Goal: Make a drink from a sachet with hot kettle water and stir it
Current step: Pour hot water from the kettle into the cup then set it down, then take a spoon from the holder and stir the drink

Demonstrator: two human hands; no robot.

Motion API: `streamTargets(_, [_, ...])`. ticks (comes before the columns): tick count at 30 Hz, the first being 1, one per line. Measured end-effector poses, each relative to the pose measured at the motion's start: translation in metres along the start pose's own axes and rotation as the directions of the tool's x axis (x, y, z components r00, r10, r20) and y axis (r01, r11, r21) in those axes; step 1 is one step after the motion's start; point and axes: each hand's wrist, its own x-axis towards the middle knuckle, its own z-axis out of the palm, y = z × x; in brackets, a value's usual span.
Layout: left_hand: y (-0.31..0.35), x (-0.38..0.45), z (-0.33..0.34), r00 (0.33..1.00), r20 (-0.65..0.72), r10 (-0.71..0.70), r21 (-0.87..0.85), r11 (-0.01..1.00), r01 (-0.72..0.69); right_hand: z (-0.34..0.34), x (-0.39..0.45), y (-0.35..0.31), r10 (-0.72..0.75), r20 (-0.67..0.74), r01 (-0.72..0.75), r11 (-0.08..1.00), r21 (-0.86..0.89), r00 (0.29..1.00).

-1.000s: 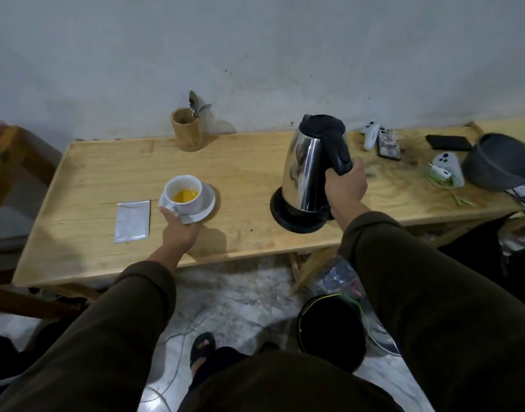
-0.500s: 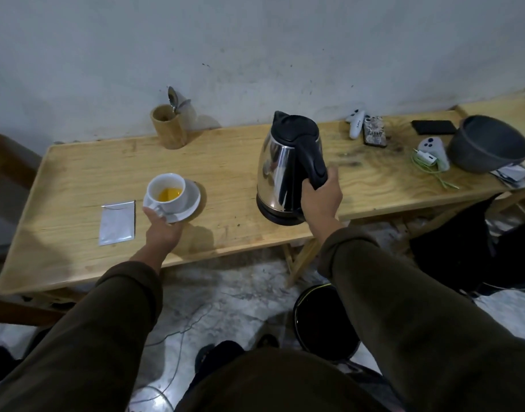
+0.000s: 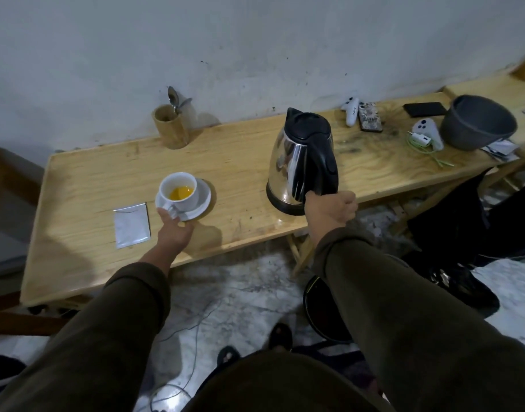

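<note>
both hands busy: right hand (image 3: pixel 331 208) seemingly gripping kettle (image 3: pixel 299 159) handle, left hand (image 3: pixel 173 228) steadying saucer (image 3: pixel 201 200) (fingers hidden)

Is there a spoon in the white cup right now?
No, the white cup holds only orange powder or liquid; the spoons stand in the wooden holder by the wall.

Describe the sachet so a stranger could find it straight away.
Start at the long wooden table against the grey wall and go to its left end. Left of the white cup on its saucer, the sachet lies flat. It is the only silvery, flat square packet there.
</note>
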Motion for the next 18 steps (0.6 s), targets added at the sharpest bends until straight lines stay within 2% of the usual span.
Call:
streamTargets(3, [-0.003, 0.001, -0.010, 0.998, 0.063, 0.005, -0.006, 1.000, -0.005, 0.008, -0.021, -0.003, 0.227, 0.050, -0.231, 0.968, 0.098, 0.973])
streamTargets(7, [-0.001, -0.002, -0.019, 0.995, 0.097, 0.014, 0.012, 1.000, -0.015, 0.023, -0.035, -0.019, 0.284, 0.184, -0.316, 0.931, 0.182, 0.941])
streamTargets(11, [-0.002, -0.001, -0.023, 0.994, 0.100, 0.052, 0.016, 0.998, -0.053, 0.048, -0.048, -0.038, 0.136, 0.350, -0.200, 0.968, 0.152, 0.927])
streamTargets(14, [-0.003, 0.001, -0.026, 0.993, 0.097, 0.066, 0.015, 0.998, -0.068, 0.064, -0.056, -0.063, 0.011, 0.476, -0.071, 0.992, 0.107, 0.880])
streamTargets(18, [-0.002, 0.007, -0.024, 0.994, 0.064, 0.091, 0.046, 0.994, -0.094, 0.084, -0.061, -0.106, -0.102, 0.557, 0.097, 0.995, 0.040, 0.824])
